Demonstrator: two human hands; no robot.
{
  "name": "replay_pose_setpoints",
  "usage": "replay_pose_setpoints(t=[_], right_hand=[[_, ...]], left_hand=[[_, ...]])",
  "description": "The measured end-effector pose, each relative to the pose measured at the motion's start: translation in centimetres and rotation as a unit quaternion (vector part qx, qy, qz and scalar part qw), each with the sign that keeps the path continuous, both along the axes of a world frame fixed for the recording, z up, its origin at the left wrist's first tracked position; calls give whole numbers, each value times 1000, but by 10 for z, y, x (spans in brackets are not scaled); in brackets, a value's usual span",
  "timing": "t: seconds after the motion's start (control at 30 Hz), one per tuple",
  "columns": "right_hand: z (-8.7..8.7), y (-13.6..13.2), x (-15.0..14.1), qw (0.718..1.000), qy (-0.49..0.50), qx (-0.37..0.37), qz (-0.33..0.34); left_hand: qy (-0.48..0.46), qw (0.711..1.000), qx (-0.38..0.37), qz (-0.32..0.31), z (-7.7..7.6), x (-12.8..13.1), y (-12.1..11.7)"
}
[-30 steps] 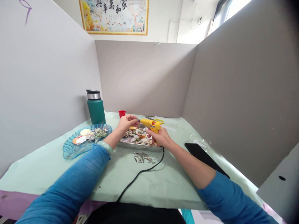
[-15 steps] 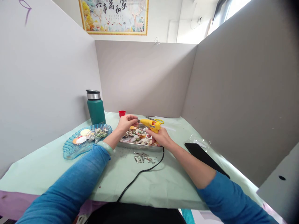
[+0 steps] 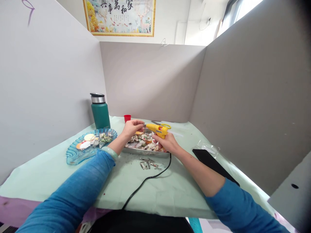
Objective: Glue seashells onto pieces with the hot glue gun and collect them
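A yellow hot glue gun [image 3: 157,129] is gripped by its handle in my right hand [image 3: 168,142], its nozzle pointing left. Close to that nozzle, my left hand [image 3: 132,127] is closed in a pinch; whatever lies between the fingertips is too small to make out. Both hands are above a metal tray [image 3: 145,152] holding many seashells [image 3: 143,141]. A black cord [image 3: 148,177] runs from the glue gun down to the table's front edge. Several small metal clips [image 3: 148,163] lie on the table in front of the tray.
On the left, a blue shell-shaped plate [image 3: 75,157] carries shells and small pieces, with a green bottle [image 3: 100,113] behind it. A red cup [image 3: 127,118] and yellow-handled scissors [image 3: 166,126] are at the back. A black flat object [image 3: 213,165] and clear plastic bag [image 3: 209,147] lie right.
My hands and the glue gun keep nearly the same pose over the tray. The whole view shifts very slightly.
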State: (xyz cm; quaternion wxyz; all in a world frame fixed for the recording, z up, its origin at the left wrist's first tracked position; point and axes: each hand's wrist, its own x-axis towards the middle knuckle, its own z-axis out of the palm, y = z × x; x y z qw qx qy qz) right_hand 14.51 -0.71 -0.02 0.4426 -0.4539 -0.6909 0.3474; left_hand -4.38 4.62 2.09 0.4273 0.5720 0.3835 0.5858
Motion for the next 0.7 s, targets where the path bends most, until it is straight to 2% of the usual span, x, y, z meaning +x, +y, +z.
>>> replay_pose_setpoints(t=[0.2, 0.37, 0.7], right_hand=[[0, 0, 0, 1000, -14, 4, -12], [-1, 2, 1, 999, -10, 11, -30], [-4, 5, 1, 1000, -13, 11, -19]], left_hand=[[-4, 1000, -6, -15, -2, 4, -2], [-15, 1000, -12, 0, 1, 3, -3], [-20, 1000, -14, 3, -1, 4, -2]])
